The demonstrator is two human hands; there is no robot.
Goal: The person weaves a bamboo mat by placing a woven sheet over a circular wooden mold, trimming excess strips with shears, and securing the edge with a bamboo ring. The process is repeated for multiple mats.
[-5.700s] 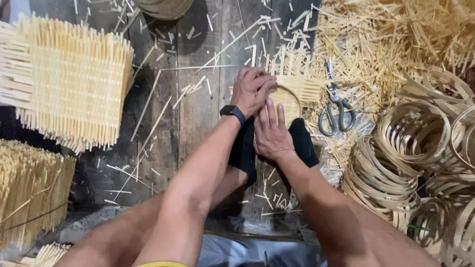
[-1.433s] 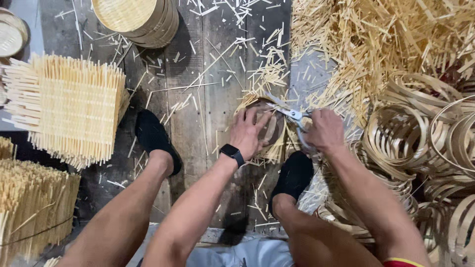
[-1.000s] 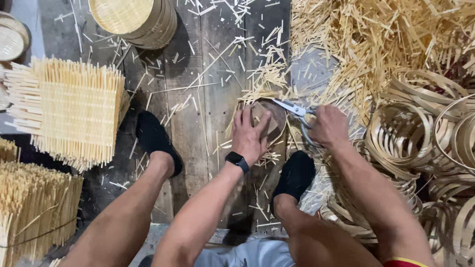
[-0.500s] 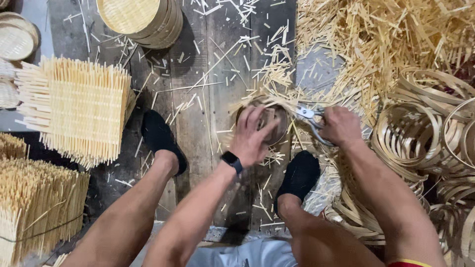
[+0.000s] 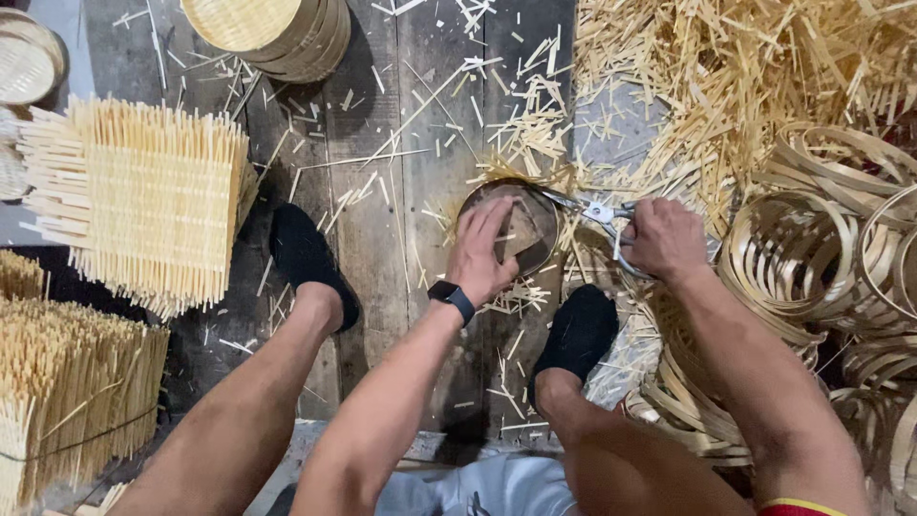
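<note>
left hand (image 5: 483,250): we press it flat on a small round bamboo piece (image 5: 528,227) on the wooden floor (image 5: 382,210); fingers (image 5: 497,218) spread apart over its top, holding it down rather than gripping.
right hand (image 5: 662,239): our fingers are closed around the handles of the scissors (image 5: 600,212); blades point left and reach the piece's right rim.
piece location: on the floor between our two black-socked feet, ringed by cut bamboo slivers (image 5: 535,143).
surroundings: woven square mat (image 5: 153,196) at left, stacked round trays (image 5: 272,33) at top, bamboo hoops (image 5: 821,248) at right.
risk, blade: we judge the scissors tips sit close to the left fingertips; a slip could nick them.
risk, piece: loose slivers underneath may let it skid, giving an uneven trim.
</note>
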